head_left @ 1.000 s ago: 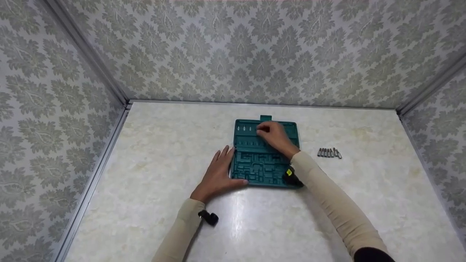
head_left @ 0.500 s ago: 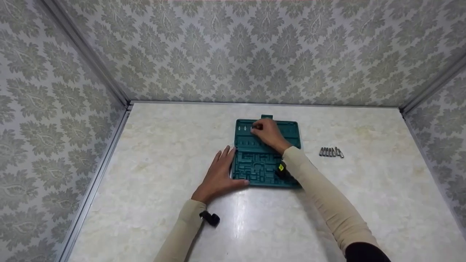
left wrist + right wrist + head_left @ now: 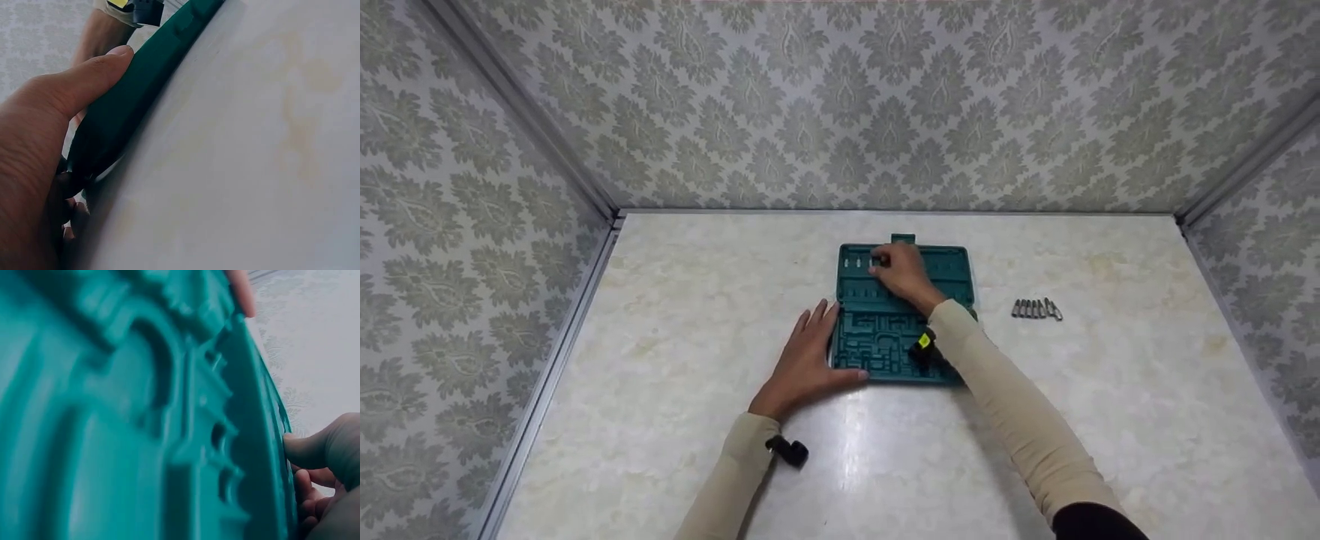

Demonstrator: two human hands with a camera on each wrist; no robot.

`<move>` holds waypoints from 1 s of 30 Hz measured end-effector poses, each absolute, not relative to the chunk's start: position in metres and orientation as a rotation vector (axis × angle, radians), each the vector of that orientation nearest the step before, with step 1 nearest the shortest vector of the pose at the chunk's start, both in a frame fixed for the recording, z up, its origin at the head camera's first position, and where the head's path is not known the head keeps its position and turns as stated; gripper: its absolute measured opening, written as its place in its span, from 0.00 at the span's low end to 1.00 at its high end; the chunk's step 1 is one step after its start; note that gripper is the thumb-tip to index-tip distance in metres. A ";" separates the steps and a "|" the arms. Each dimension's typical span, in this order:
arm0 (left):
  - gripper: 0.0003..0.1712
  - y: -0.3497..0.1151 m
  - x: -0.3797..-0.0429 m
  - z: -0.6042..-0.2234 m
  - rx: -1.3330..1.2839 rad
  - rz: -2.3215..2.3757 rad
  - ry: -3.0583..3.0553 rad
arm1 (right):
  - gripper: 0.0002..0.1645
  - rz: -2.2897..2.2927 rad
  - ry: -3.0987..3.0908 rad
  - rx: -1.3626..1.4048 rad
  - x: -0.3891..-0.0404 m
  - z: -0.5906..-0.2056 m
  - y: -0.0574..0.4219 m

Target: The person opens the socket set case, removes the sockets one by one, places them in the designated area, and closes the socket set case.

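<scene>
A green plastic tool case [image 3: 877, 367] lies open on the table, its lid laid back away from me. My left hand [image 3: 802, 367] steadies the case, fingers stretched along its left side; the left wrist view shows the thumb [image 3: 95, 79] on its near edge. My right hand [image 3: 904, 274] reaches over the lid, thumb and fingertips curled about a small silver bit in its upper row. That bit is mostly covered, and the right wrist view hides it. Left of the fingertips, a silver bit [image 3: 846, 263] and another bit [image 3: 859, 263] sit in their slots.
Several metal bits [image 3: 1035, 309] lie in a row on the table right of the case. A latch [image 3: 903, 238] sticks out from the lid's far edge. Patterned walls [image 3: 847, 105] border the pale table [image 3: 697, 300].
My right hand has moved left along the lid's upper row, to the third silver bit from the left, which was uncovered before. The left hand keeps its place at the case.
</scene>
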State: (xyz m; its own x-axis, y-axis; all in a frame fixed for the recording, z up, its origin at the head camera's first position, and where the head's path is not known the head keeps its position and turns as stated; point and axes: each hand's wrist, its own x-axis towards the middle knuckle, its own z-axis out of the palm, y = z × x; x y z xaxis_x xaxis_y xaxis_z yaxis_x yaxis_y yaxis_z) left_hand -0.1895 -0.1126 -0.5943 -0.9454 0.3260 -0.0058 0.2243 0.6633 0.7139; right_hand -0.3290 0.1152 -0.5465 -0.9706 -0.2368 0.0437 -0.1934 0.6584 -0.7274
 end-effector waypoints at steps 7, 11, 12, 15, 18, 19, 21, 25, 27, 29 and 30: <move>0.79 -0.112 -0.189 -0.595 0.436 1.131 2.743 | 0.18 -1.468 2.727 -0.191 -0.328 -0.549 0.112; 0.78 -0.111 -0.190 -0.595 0.454 1.110 2.752 | 0.14 -1.594 2.718 -0.206 -0.325 -0.553 0.113; 0.78 -0.111 -0.190 -0.595 0.463 1.106 2.758 | 0.13 -1.588 2.735 -0.225 -0.325 -0.554 0.114; 0.78 -0.111 -0.191 -0.595 0.483 1.101 2.765 | 0.12 -1.534 2.814 -0.259 -0.323 -0.556 0.114; 0.79 -0.112 -0.191 -0.594 0.479 1.099 2.764 | 0.11 -1.516 2.842 -0.246 -0.322 -0.556 0.111; 0.79 -0.112 -0.191 -0.594 0.477 1.104 2.760 | 0.10 -1.519 2.847 -0.239 -0.322 -0.556 0.110; 0.78 -0.112 -0.190 -0.594 0.472 1.108 2.756 | 0.10 -1.523 2.848 -0.224 -0.321 -0.555 0.109; 0.78 -0.112 -0.190 -0.594 0.470 1.114 2.762 | 0.09 -1.506 2.862 -0.203 -0.321 -0.555 0.107; 0.78 -0.112 -0.190 -0.594 0.471 1.111 2.766 | 0.09 -1.509 2.857 -0.185 -0.321 -0.555 0.106; 0.78 -0.112 -0.191 -0.594 0.474 1.109 2.766 | 0.09 -1.517 2.854 -0.166 -0.320 -0.554 0.106; 0.78 -0.112 -0.191 -0.594 0.477 1.106 2.767 | 0.09 -1.523 2.851 -0.158 -0.320 -0.554 0.105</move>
